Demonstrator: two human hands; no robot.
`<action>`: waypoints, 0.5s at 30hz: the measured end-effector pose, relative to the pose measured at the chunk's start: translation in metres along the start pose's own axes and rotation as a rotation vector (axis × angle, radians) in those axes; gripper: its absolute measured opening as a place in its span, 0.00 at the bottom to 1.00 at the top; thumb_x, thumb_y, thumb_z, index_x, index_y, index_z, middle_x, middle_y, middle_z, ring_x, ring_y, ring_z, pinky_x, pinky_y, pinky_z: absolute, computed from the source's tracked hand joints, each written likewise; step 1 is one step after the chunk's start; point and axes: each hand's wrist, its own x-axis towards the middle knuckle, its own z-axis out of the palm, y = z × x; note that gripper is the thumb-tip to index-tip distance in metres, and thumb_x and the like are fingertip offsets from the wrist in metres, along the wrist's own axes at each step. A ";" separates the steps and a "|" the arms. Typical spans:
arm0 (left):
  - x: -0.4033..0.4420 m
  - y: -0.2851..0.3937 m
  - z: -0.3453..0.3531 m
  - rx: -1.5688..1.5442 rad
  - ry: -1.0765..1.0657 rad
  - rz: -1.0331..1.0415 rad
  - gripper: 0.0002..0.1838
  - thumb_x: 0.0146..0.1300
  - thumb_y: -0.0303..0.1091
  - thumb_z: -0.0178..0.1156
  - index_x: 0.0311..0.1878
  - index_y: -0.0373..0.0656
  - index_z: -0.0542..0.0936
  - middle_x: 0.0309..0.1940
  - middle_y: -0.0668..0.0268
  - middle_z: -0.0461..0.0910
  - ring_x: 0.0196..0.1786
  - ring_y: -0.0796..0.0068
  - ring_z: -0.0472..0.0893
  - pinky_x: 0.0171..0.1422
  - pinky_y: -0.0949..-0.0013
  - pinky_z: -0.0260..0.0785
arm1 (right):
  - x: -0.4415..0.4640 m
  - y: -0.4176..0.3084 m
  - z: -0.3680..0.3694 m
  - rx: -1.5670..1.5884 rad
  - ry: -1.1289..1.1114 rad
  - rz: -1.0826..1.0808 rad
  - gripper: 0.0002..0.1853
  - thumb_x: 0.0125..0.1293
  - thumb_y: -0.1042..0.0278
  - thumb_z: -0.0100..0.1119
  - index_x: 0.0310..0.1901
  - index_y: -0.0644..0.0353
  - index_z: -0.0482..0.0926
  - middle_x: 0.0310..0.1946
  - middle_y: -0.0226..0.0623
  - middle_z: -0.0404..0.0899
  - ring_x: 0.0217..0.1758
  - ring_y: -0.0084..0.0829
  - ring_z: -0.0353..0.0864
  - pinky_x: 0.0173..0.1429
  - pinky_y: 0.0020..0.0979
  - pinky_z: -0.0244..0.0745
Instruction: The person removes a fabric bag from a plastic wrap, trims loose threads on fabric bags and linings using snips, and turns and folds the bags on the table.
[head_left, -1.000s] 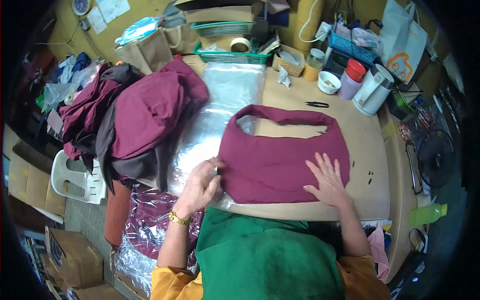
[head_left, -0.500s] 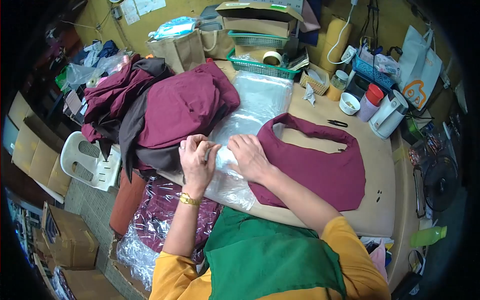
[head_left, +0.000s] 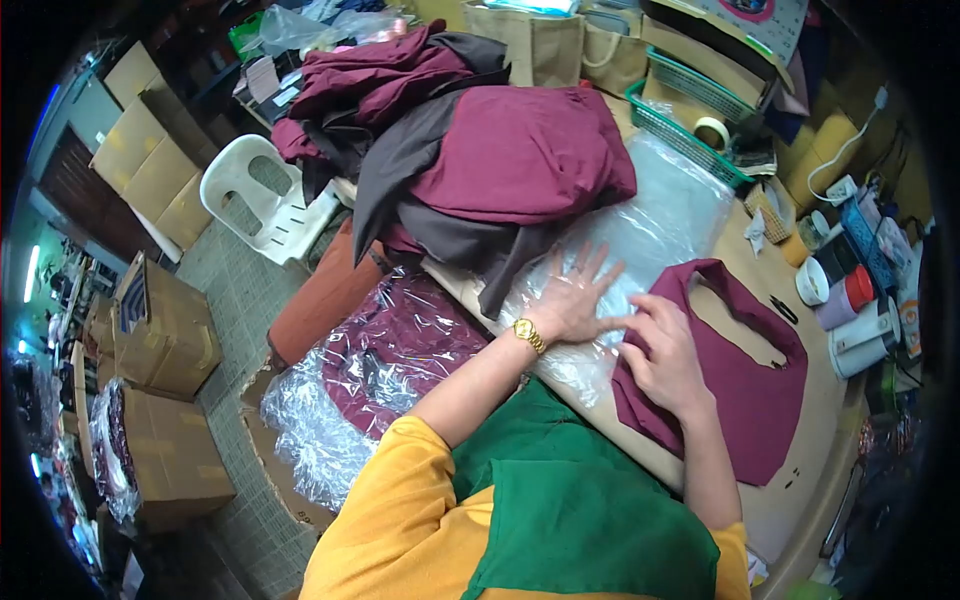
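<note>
My left hand point(head_left: 572, 300), with a gold watch at its wrist, lies spread on a clear plastic bag point(head_left: 575, 365) on the table. My right hand point(head_left: 668, 362) is beside it, fingers loosely bent and apart, close to the left thumb. It is over the edge of the plastic and the near side of a maroon cloth bag point(head_left: 745, 410) with a looped handle, which lies flat. Whether the right fingertips touch the plastic is unclear. More clear plastic bags point(head_left: 675, 195) are stacked beyond my hands.
Maroon and dark grey cloth bags point(head_left: 520, 155) are heaped at the left. Below the table edge, plastic-wrapped maroon goods point(head_left: 400, 345) fill a carton. Small black snips point(head_left: 784, 309), a white bowl point(head_left: 812, 282) and a green basket point(head_left: 690, 140) stand or lie farther back. A white chair point(head_left: 255, 200) is left.
My view has turned left and down. The left hand has gone from bent fingers on the plastic to a flat spread. The right hand has drawn back to the right, fingers loosened.
</note>
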 end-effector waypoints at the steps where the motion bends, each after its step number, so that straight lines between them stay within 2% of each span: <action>1: -0.006 -0.002 -0.004 -0.077 0.040 0.081 0.44 0.56 0.55 0.63 0.74 0.52 0.61 0.76 0.47 0.51 0.78 0.46 0.52 0.76 0.33 0.41 | -0.011 0.005 -0.002 -0.020 0.026 0.041 0.15 0.51 0.74 0.68 0.42 0.60 0.80 0.53 0.45 0.75 0.58 0.47 0.73 0.62 0.43 0.67; 2: -0.011 -0.004 -0.006 -0.156 0.078 0.162 0.38 0.56 0.52 0.65 0.70 0.51 0.68 0.75 0.48 0.55 0.78 0.48 0.54 0.77 0.34 0.40 | -0.022 0.010 -0.002 -0.006 0.048 0.118 0.14 0.52 0.75 0.68 0.42 0.61 0.80 0.53 0.45 0.75 0.58 0.46 0.73 0.62 0.43 0.67; 3: -0.012 -0.012 -0.003 -0.153 0.077 0.152 0.38 0.56 0.52 0.65 0.70 0.51 0.68 0.75 0.48 0.55 0.78 0.48 0.54 0.77 0.34 0.40 | -0.031 0.015 -0.003 0.006 0.071 0.194 0.13 0.53 0.75 0.67 0.42 0.62 0.81 0.53 0.45 0.75 0.58 0.46 0.73 0.62 0.42 0.67; 4: -0.010 -0.022 0.001 -0.341 0.092 0.137 0.29 0.57 0.46 0.67 0.61 0.49 0.74 0.72 0.50 0.62 0.77 0.50 0.57 0.78 0.37 0.40 | -0.040 0.024 0.000 0.026 0.072 0.293 0.14 0.54 0.76 0.68 0.44 0.62 0.80 0.54 0.45 0.75 0.58 0.45 0.73 0.63 0.42 0.67; 5: -0.007 -0.026 0.007 -0.536 0.103 0.131 0.20 0.57 0.40 0.68 0.53 0.47 0.80 0.69 0.52 0.69 0.76 0.52 0.61 0.79 0.39 0.40 | -0.044 0.031 0.009 0.021 0.073 0.302 0.14 0.54 0.76 0.68 0.44 0.62 0.80 0.54 0.45 0.75 0.58 0.45 0.73 0.63 0.42 0.67; 6: -0.006 -0.022 0.003 -0.542 0.158 0.090 0.08 0.56 0.31 0.69 0.39 0.45 0.81 0.63 0.56 0.76 0.73 0.53 0.65 0.79 0.42 0.43 | -0.050 0.041 0.019 0.038 0.107 0.323 0.15 0.55 0.75 0.68 0.45 0.62 0.80 0.54 0.45 0.74 0.59 0.46 0.73 0.64 0.41 0.67; 9: 0.003 -0.026 0.014 -0.530 0.202 0.079 0.11 0.55 0.35 0.70 0.38 0.43 0.79 0.62 0.54 0.76 0.70 0.50 0.69 0.72 0.46 0.57 | -0.061 0.057 0.030 0.028 0.194 0.352 0.14 0.57 0.71 0.67 0.45 0.60 0.79 0.54 0.45 0.74 0.59 0.46 0.73 0.64 0.42 0.66; 11: 0.003 -0.019 0.000 -0.367 0.275 0.148 0.17 0.52 0.39 0.72 0.41 0.43 0.78 0.59 0.53 0.77 0.64 0.48 0.72 0.66 0.48 0.61 | -0.061 0.062 0.030 0.032 0.210 0.341 0.12 0.57 0.71 0.67 0.43 0.60 0.80 0.53 0.44 0.75 0.58 0.46 0.74 0.63 0.42 0.67; 12: 0.005 -0.019 -0.002 -0.308 0.277 0.178 0.20 0.49 0.42 0.74 0.41 0.43 0.78 0.54 0.52 0.77 0.61 0.50 0.73 0.62 0.49 0.65 | -0.062 0.062 0.029 0.032 0.219 0.347 0.12 0.57 0.72 0.66 0.43 0.60 0.79 0.52 0.43 0.75 0.58 0.45 0.74 0.63 0.41 0.67; 13: 0.005 -0.015 -0.010 -0.247 0.248 0.146 0.16 0.51 0.40 0.72 0.37 0.42 0.79 0.45 0.55 0.78 0.54 0.51 0.76 0.56 0.52 0.68 | -0.062 0.061 0.029 0.036 0.228 0.350 0.11 0.58 0.73 0.66 0.43 0.61 0.79 0.51 0.43 0.76 0.58 0.44 0.74 0.64 0.40 0.68; 15: 0.016 -0.019 -0.005 -0.208 0.235 0.095 0.10 0.56 0.39 0.69 0.33 0.43 0.81 0.38 0.56 0.78 0.46 0.50 0.78 0.52 0.54 0.70 | -0.063 0.062 0.030 0.048 0.245 0.345 0.10 0.58 0.73 0.66 0.41 0.61 0.80 0.51 0.43 0.75 0.57 0.44 0.75 0.63 0.40 0.68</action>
